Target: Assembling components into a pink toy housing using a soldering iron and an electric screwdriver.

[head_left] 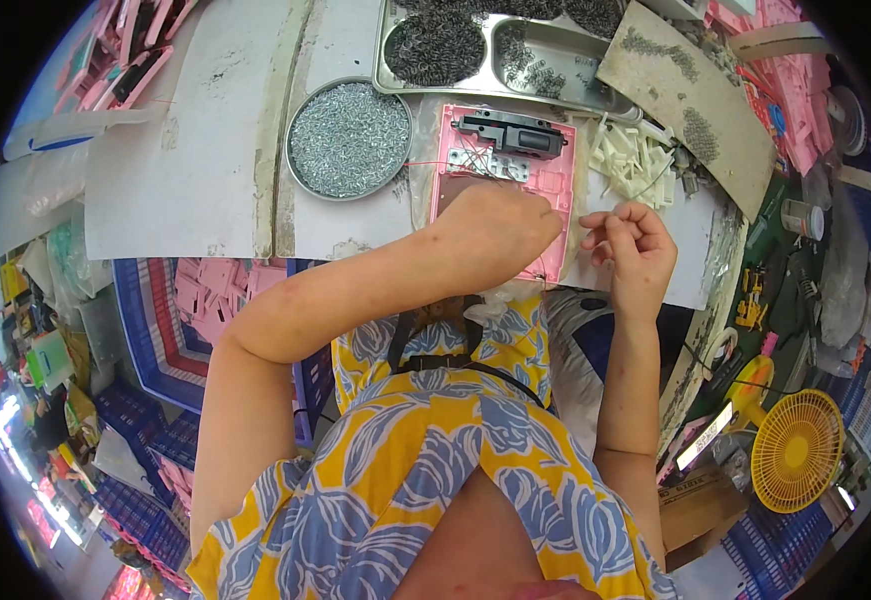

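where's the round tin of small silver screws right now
In the head view, the round tin of screws sits on the table's far left-centre, just left of the pink plastic panel.

Cluttered white workbench (205,190) — blue crates (150,330), perhaps floor-level, beneath.

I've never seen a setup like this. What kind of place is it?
Probably a small assembly workshop: a round tin of small metal screws, a metal tray of dark springs, and a pink plastic housing being fitted at a worn bench.
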### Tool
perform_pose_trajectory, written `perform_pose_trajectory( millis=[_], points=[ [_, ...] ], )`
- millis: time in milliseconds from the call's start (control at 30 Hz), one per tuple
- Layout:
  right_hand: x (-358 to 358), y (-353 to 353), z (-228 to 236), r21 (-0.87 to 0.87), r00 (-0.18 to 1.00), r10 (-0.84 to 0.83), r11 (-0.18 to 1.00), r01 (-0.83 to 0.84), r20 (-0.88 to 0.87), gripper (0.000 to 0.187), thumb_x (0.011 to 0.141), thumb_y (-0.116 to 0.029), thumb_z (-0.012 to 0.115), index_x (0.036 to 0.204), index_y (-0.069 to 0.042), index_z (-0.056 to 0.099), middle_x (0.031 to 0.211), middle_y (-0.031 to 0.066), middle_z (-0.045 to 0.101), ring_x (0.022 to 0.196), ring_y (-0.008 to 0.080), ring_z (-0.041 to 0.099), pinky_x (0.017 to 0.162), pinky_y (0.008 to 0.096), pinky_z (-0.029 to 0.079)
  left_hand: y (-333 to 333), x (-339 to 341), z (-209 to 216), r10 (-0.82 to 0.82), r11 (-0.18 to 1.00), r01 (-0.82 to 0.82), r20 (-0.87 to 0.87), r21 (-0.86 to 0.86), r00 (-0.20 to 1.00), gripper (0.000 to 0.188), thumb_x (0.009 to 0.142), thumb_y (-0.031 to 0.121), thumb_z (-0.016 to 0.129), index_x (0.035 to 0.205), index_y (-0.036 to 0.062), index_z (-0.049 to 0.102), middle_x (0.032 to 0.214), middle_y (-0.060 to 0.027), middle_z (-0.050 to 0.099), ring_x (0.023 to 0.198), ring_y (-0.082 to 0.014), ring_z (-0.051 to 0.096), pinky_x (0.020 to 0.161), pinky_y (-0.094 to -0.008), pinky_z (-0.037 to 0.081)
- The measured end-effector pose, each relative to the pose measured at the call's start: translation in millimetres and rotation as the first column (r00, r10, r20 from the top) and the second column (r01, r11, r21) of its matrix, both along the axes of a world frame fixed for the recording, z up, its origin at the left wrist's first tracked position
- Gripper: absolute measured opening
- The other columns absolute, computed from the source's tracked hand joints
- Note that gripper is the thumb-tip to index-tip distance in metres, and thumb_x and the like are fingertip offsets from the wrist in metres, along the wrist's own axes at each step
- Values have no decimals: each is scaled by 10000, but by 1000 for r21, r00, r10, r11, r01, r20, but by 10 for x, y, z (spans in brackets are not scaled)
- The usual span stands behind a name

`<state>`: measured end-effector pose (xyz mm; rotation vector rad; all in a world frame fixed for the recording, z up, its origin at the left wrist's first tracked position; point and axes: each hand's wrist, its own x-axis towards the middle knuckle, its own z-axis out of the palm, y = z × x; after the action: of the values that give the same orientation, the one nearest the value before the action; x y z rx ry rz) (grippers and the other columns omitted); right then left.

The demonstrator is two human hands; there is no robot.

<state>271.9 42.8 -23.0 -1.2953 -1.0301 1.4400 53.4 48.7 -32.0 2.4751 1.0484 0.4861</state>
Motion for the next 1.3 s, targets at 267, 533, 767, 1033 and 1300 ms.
perform_pose_trajectory(
  millis=[267,533,767,1033,1300],
  points=[
    [-14,-781,96,181,830,217,918,-353,514,69,876,-9,633,901,-10,569,944,148,739,752,199,695,676,310,557,-309,-185,178,209,959,-111,387,-259,898,405,793,70,664,1194,87,613,994,-108,636,904,-344,628,772,-449,503],
    [-156,-717,422,352,777,477,703,-618,411,137,770,20,652,877,-55,614,934,117,741,755,262,692,670,333,548,-429,-245,26,-63,972,27,149,232,987,258,753,164,693,1007,123,688,945,-25,578,876,-213,573,804,-398,461],
    [-263,-325,330,320,541,257,580,-749,801,336,812,-255,743,1110,-100,735,1067,76,642,982,304,566,853,401,493,-596,-370,-80,-147,953,48,318,298,937,315,760,174,677,1064,96,706,946,-10,626,841,-183,607,744,-345,475],
    [-406,-407,314,150,363,235,617,-773,902,404,799,-302,772,1163,-135,723,1100,86,605,979,272,551,876,429,421,-698,-674,14,206,953,-265,334,143,920,189,774,128,791,914,83,673,775,-37,577,675,-240,591,600,-359,470],
    [-783,-537,300,314,434,69,591,-743,898,347,797,-200,750,1135,-129,712,1017,19,625,1005,249,542,927,447,365,-959,-947,-124,423,906,-408,267,-112,866,172,821,138,767,800,90,602,740,-86,535,619,-302,578,524,-404,467]
  ],
)
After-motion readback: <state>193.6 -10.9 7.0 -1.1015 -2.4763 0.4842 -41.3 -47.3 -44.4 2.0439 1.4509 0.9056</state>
